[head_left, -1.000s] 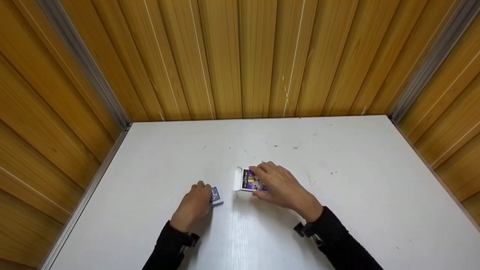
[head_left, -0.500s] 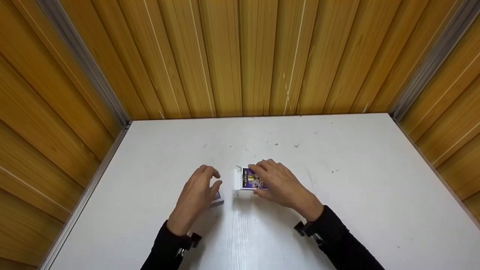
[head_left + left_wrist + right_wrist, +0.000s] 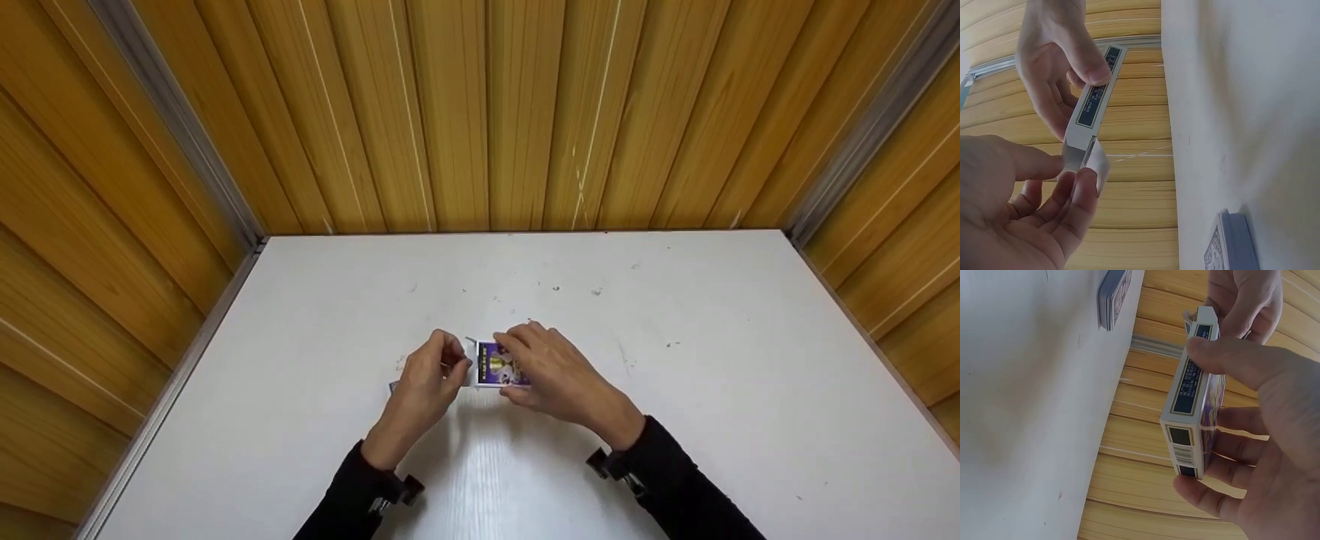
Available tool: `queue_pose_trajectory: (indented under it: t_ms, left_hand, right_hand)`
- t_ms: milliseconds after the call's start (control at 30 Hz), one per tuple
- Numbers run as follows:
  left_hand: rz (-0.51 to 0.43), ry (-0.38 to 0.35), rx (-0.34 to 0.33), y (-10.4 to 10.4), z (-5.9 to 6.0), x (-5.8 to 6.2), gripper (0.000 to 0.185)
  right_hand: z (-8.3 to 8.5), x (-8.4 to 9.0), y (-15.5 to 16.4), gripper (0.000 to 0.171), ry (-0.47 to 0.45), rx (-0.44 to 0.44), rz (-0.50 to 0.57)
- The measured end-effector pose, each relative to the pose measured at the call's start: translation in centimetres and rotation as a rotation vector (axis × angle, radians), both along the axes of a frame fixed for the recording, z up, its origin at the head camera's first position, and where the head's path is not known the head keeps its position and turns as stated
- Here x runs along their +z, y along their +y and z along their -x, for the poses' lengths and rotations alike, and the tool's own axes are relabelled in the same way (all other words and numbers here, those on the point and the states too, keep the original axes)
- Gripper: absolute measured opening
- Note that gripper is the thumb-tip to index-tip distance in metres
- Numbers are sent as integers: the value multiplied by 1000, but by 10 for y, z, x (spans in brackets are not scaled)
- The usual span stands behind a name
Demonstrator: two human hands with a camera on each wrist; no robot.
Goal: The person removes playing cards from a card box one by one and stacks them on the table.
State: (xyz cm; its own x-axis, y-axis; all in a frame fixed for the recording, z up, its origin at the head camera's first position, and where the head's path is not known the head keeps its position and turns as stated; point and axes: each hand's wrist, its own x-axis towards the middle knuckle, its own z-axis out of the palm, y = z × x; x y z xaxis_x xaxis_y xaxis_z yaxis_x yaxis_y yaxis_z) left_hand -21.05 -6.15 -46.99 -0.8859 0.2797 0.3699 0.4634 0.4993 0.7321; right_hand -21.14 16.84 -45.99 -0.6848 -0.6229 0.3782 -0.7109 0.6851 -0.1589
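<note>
A purple-and-white playing card box is held up off the table, its flap end toward my left side. My right hand grips it, with the thumb along one dark-labelled narrow side and the fingers around the opposite side. At the box's end, my left hand pinches the white end flaps between thumb and fingertips. A deck of cards with a patterned blue back lies on the table, mostly hidden behind the left hand in the head view; the right wrist view also shows the deck.
The white table carries small dark scuffs. Wood-patterned panels enclose its back and both sides, with grey metal posts at the corners.
My left hand has let go of the deck, lifted and moved right to the box's flap end. The right hand keeps its grip on the box, which shifts only slightly.
</note>
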Motion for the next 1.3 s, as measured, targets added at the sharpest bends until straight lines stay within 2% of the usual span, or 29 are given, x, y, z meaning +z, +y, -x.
queue_pose_trajectory:
  t_ms: [267,433,567,867,1033,1167,1300]
  left_hand:
    - [-15,-131,-52,-4,4,-4,21]
    - [10,-169,-43,-5,5,-6,23]
    - [-9,-220,-30,-5,6,-7,25]
    - [-62,-311,-72,-8,4,-4,23]
    - [-62,-270,-60,-9,4,-1,17]
    - [-43,-191,-25,-13,4,1,17]
    - [-7,-111,23,-15,5,1,24]
  right_hand:
    - [-2,0,-2,70,18,31,15]
    - [-2,-1,-4,69,26,35,6]
    - [-4,-1,-6,70,13,33,-8]
    - [-4,-2,-5,70,17,30,-8]
    - [-1,-3,-3,70,14,28,3]
    - [1,-5,-1,70,7,19,11]
    - [2,-6,0,70,19,4,12]
